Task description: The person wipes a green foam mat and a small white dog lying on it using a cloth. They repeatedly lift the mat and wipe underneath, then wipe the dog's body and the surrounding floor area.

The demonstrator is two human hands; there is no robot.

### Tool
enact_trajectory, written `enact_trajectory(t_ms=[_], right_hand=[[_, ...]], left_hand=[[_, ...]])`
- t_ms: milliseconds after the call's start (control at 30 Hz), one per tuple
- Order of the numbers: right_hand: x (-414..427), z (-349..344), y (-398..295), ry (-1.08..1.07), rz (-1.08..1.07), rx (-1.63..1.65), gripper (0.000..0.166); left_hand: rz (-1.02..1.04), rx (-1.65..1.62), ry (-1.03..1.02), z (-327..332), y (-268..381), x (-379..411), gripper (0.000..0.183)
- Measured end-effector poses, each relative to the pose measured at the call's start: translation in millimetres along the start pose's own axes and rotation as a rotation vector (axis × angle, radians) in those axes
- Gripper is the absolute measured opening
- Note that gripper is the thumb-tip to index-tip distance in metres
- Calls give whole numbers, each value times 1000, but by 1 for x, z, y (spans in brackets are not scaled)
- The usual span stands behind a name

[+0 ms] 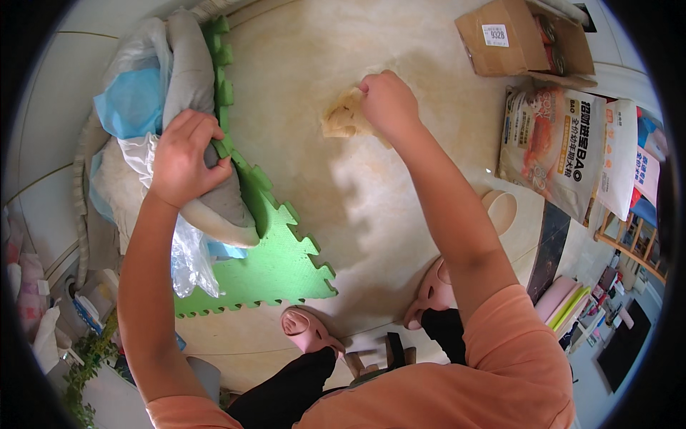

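My left hand (187,155) pinches the jagged edge of a green foam puzzle mat (262,273), with thumb and fingertips close together at its raised rim. Beside and under that hand lies a grey cushioned pet bed (190,69), heaped with a light blue pad (134,102), white cloth (140,158) and clear plastic (193,263). Further right, my right hand (391,104) is closed on a crumpled yellowish cloth or wipe (345,115) against the beige tiled floor. The cloth has brown marks. The palm side of the right hand is hidden.
An open cardboard box (498,53) with cans stands at the upper right. Below it are a pet food bag (552,150) and a round beige bowl (500,212). Two feet in pink slippers (308,330) stand near the mat. Leafy plants (88,364) are at the lower left.
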State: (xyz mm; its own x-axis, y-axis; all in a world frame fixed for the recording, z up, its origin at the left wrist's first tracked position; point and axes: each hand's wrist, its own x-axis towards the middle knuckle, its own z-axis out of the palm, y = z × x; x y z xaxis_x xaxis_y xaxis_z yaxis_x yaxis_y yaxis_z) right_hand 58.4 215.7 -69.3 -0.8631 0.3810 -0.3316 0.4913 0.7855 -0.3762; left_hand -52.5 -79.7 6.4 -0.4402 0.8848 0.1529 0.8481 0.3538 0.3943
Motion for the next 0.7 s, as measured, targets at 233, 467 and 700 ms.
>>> enact_trajectory(t_ms=[233, 467, 700], right_hand=[[25, 16, -43, 86, 280, 241, 38], [-13, 44, -39, 311, -24, 654, 33], [-33, 32, 16, 76, -641, 192, 28]], left_hand=[[-3, 3, 13, 2, 1, 0, 31], [11, 16, 49, 1, 1, 0, 31], [8, 4, 56, 0, 1, 0, 30]])
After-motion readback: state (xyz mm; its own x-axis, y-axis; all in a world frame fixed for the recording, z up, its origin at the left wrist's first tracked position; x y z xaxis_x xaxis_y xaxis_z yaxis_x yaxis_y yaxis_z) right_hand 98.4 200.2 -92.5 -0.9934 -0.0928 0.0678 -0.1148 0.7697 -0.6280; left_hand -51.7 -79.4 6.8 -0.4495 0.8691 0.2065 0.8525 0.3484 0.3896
